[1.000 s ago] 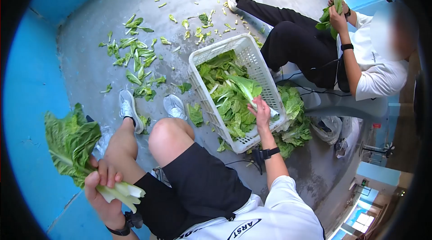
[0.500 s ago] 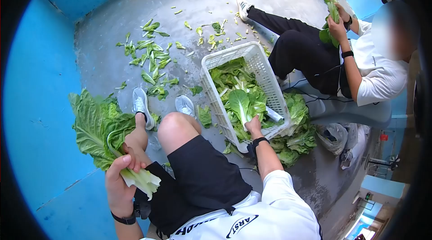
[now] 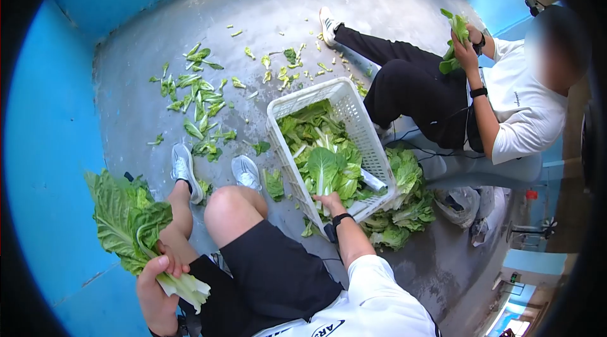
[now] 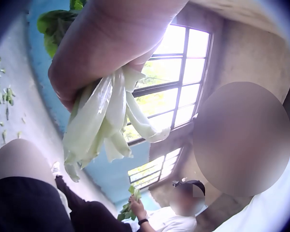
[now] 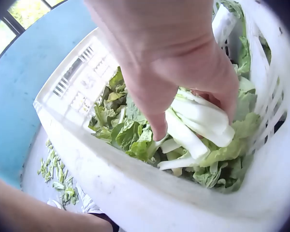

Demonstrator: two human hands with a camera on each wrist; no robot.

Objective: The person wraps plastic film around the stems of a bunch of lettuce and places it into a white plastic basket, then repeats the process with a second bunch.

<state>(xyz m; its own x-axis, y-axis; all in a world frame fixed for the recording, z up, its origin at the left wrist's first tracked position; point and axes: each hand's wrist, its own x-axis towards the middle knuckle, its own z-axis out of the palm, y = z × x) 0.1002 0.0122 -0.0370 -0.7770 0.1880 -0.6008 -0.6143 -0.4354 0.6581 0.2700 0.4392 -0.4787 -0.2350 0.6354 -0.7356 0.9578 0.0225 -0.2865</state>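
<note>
My left hand (image 3: 159,281) grips a bunch of leafy greens (image 3: 123,220) by its pale stalks, the broad leaves fanning up and away. Cut white stalk ends (image 4: 104,125) poke out below that hand in the left wrist view. At the near end of a white plastic crate (image 3: 374,138), my right hand (image 3: 331,203) reaches in over the rim. Its thumb and fingers hold thick white stalks (image 5: 200,118) of leafy greens, whose green leaf (image 3: 324,165) spreads over the pile inside. Part of the fingers is hidden behind the stalks.
Trimmed leaf scraps (image 3: 201,100) litter the grey floor beyond my shoes. More leafy heads (image 3: 404,210) lie against the crate's right side. Across from me, a seated person (image 3: 525,103) in a white shirt holds greens (image 3: 454,46). A white roll-like object (image 3: 373,180) sits in the crate.
My right hand lowered its greens onto the crate's pile, then drew back toward the near rim, still holding the stalks. The left hand keeps its bunch.
</note>
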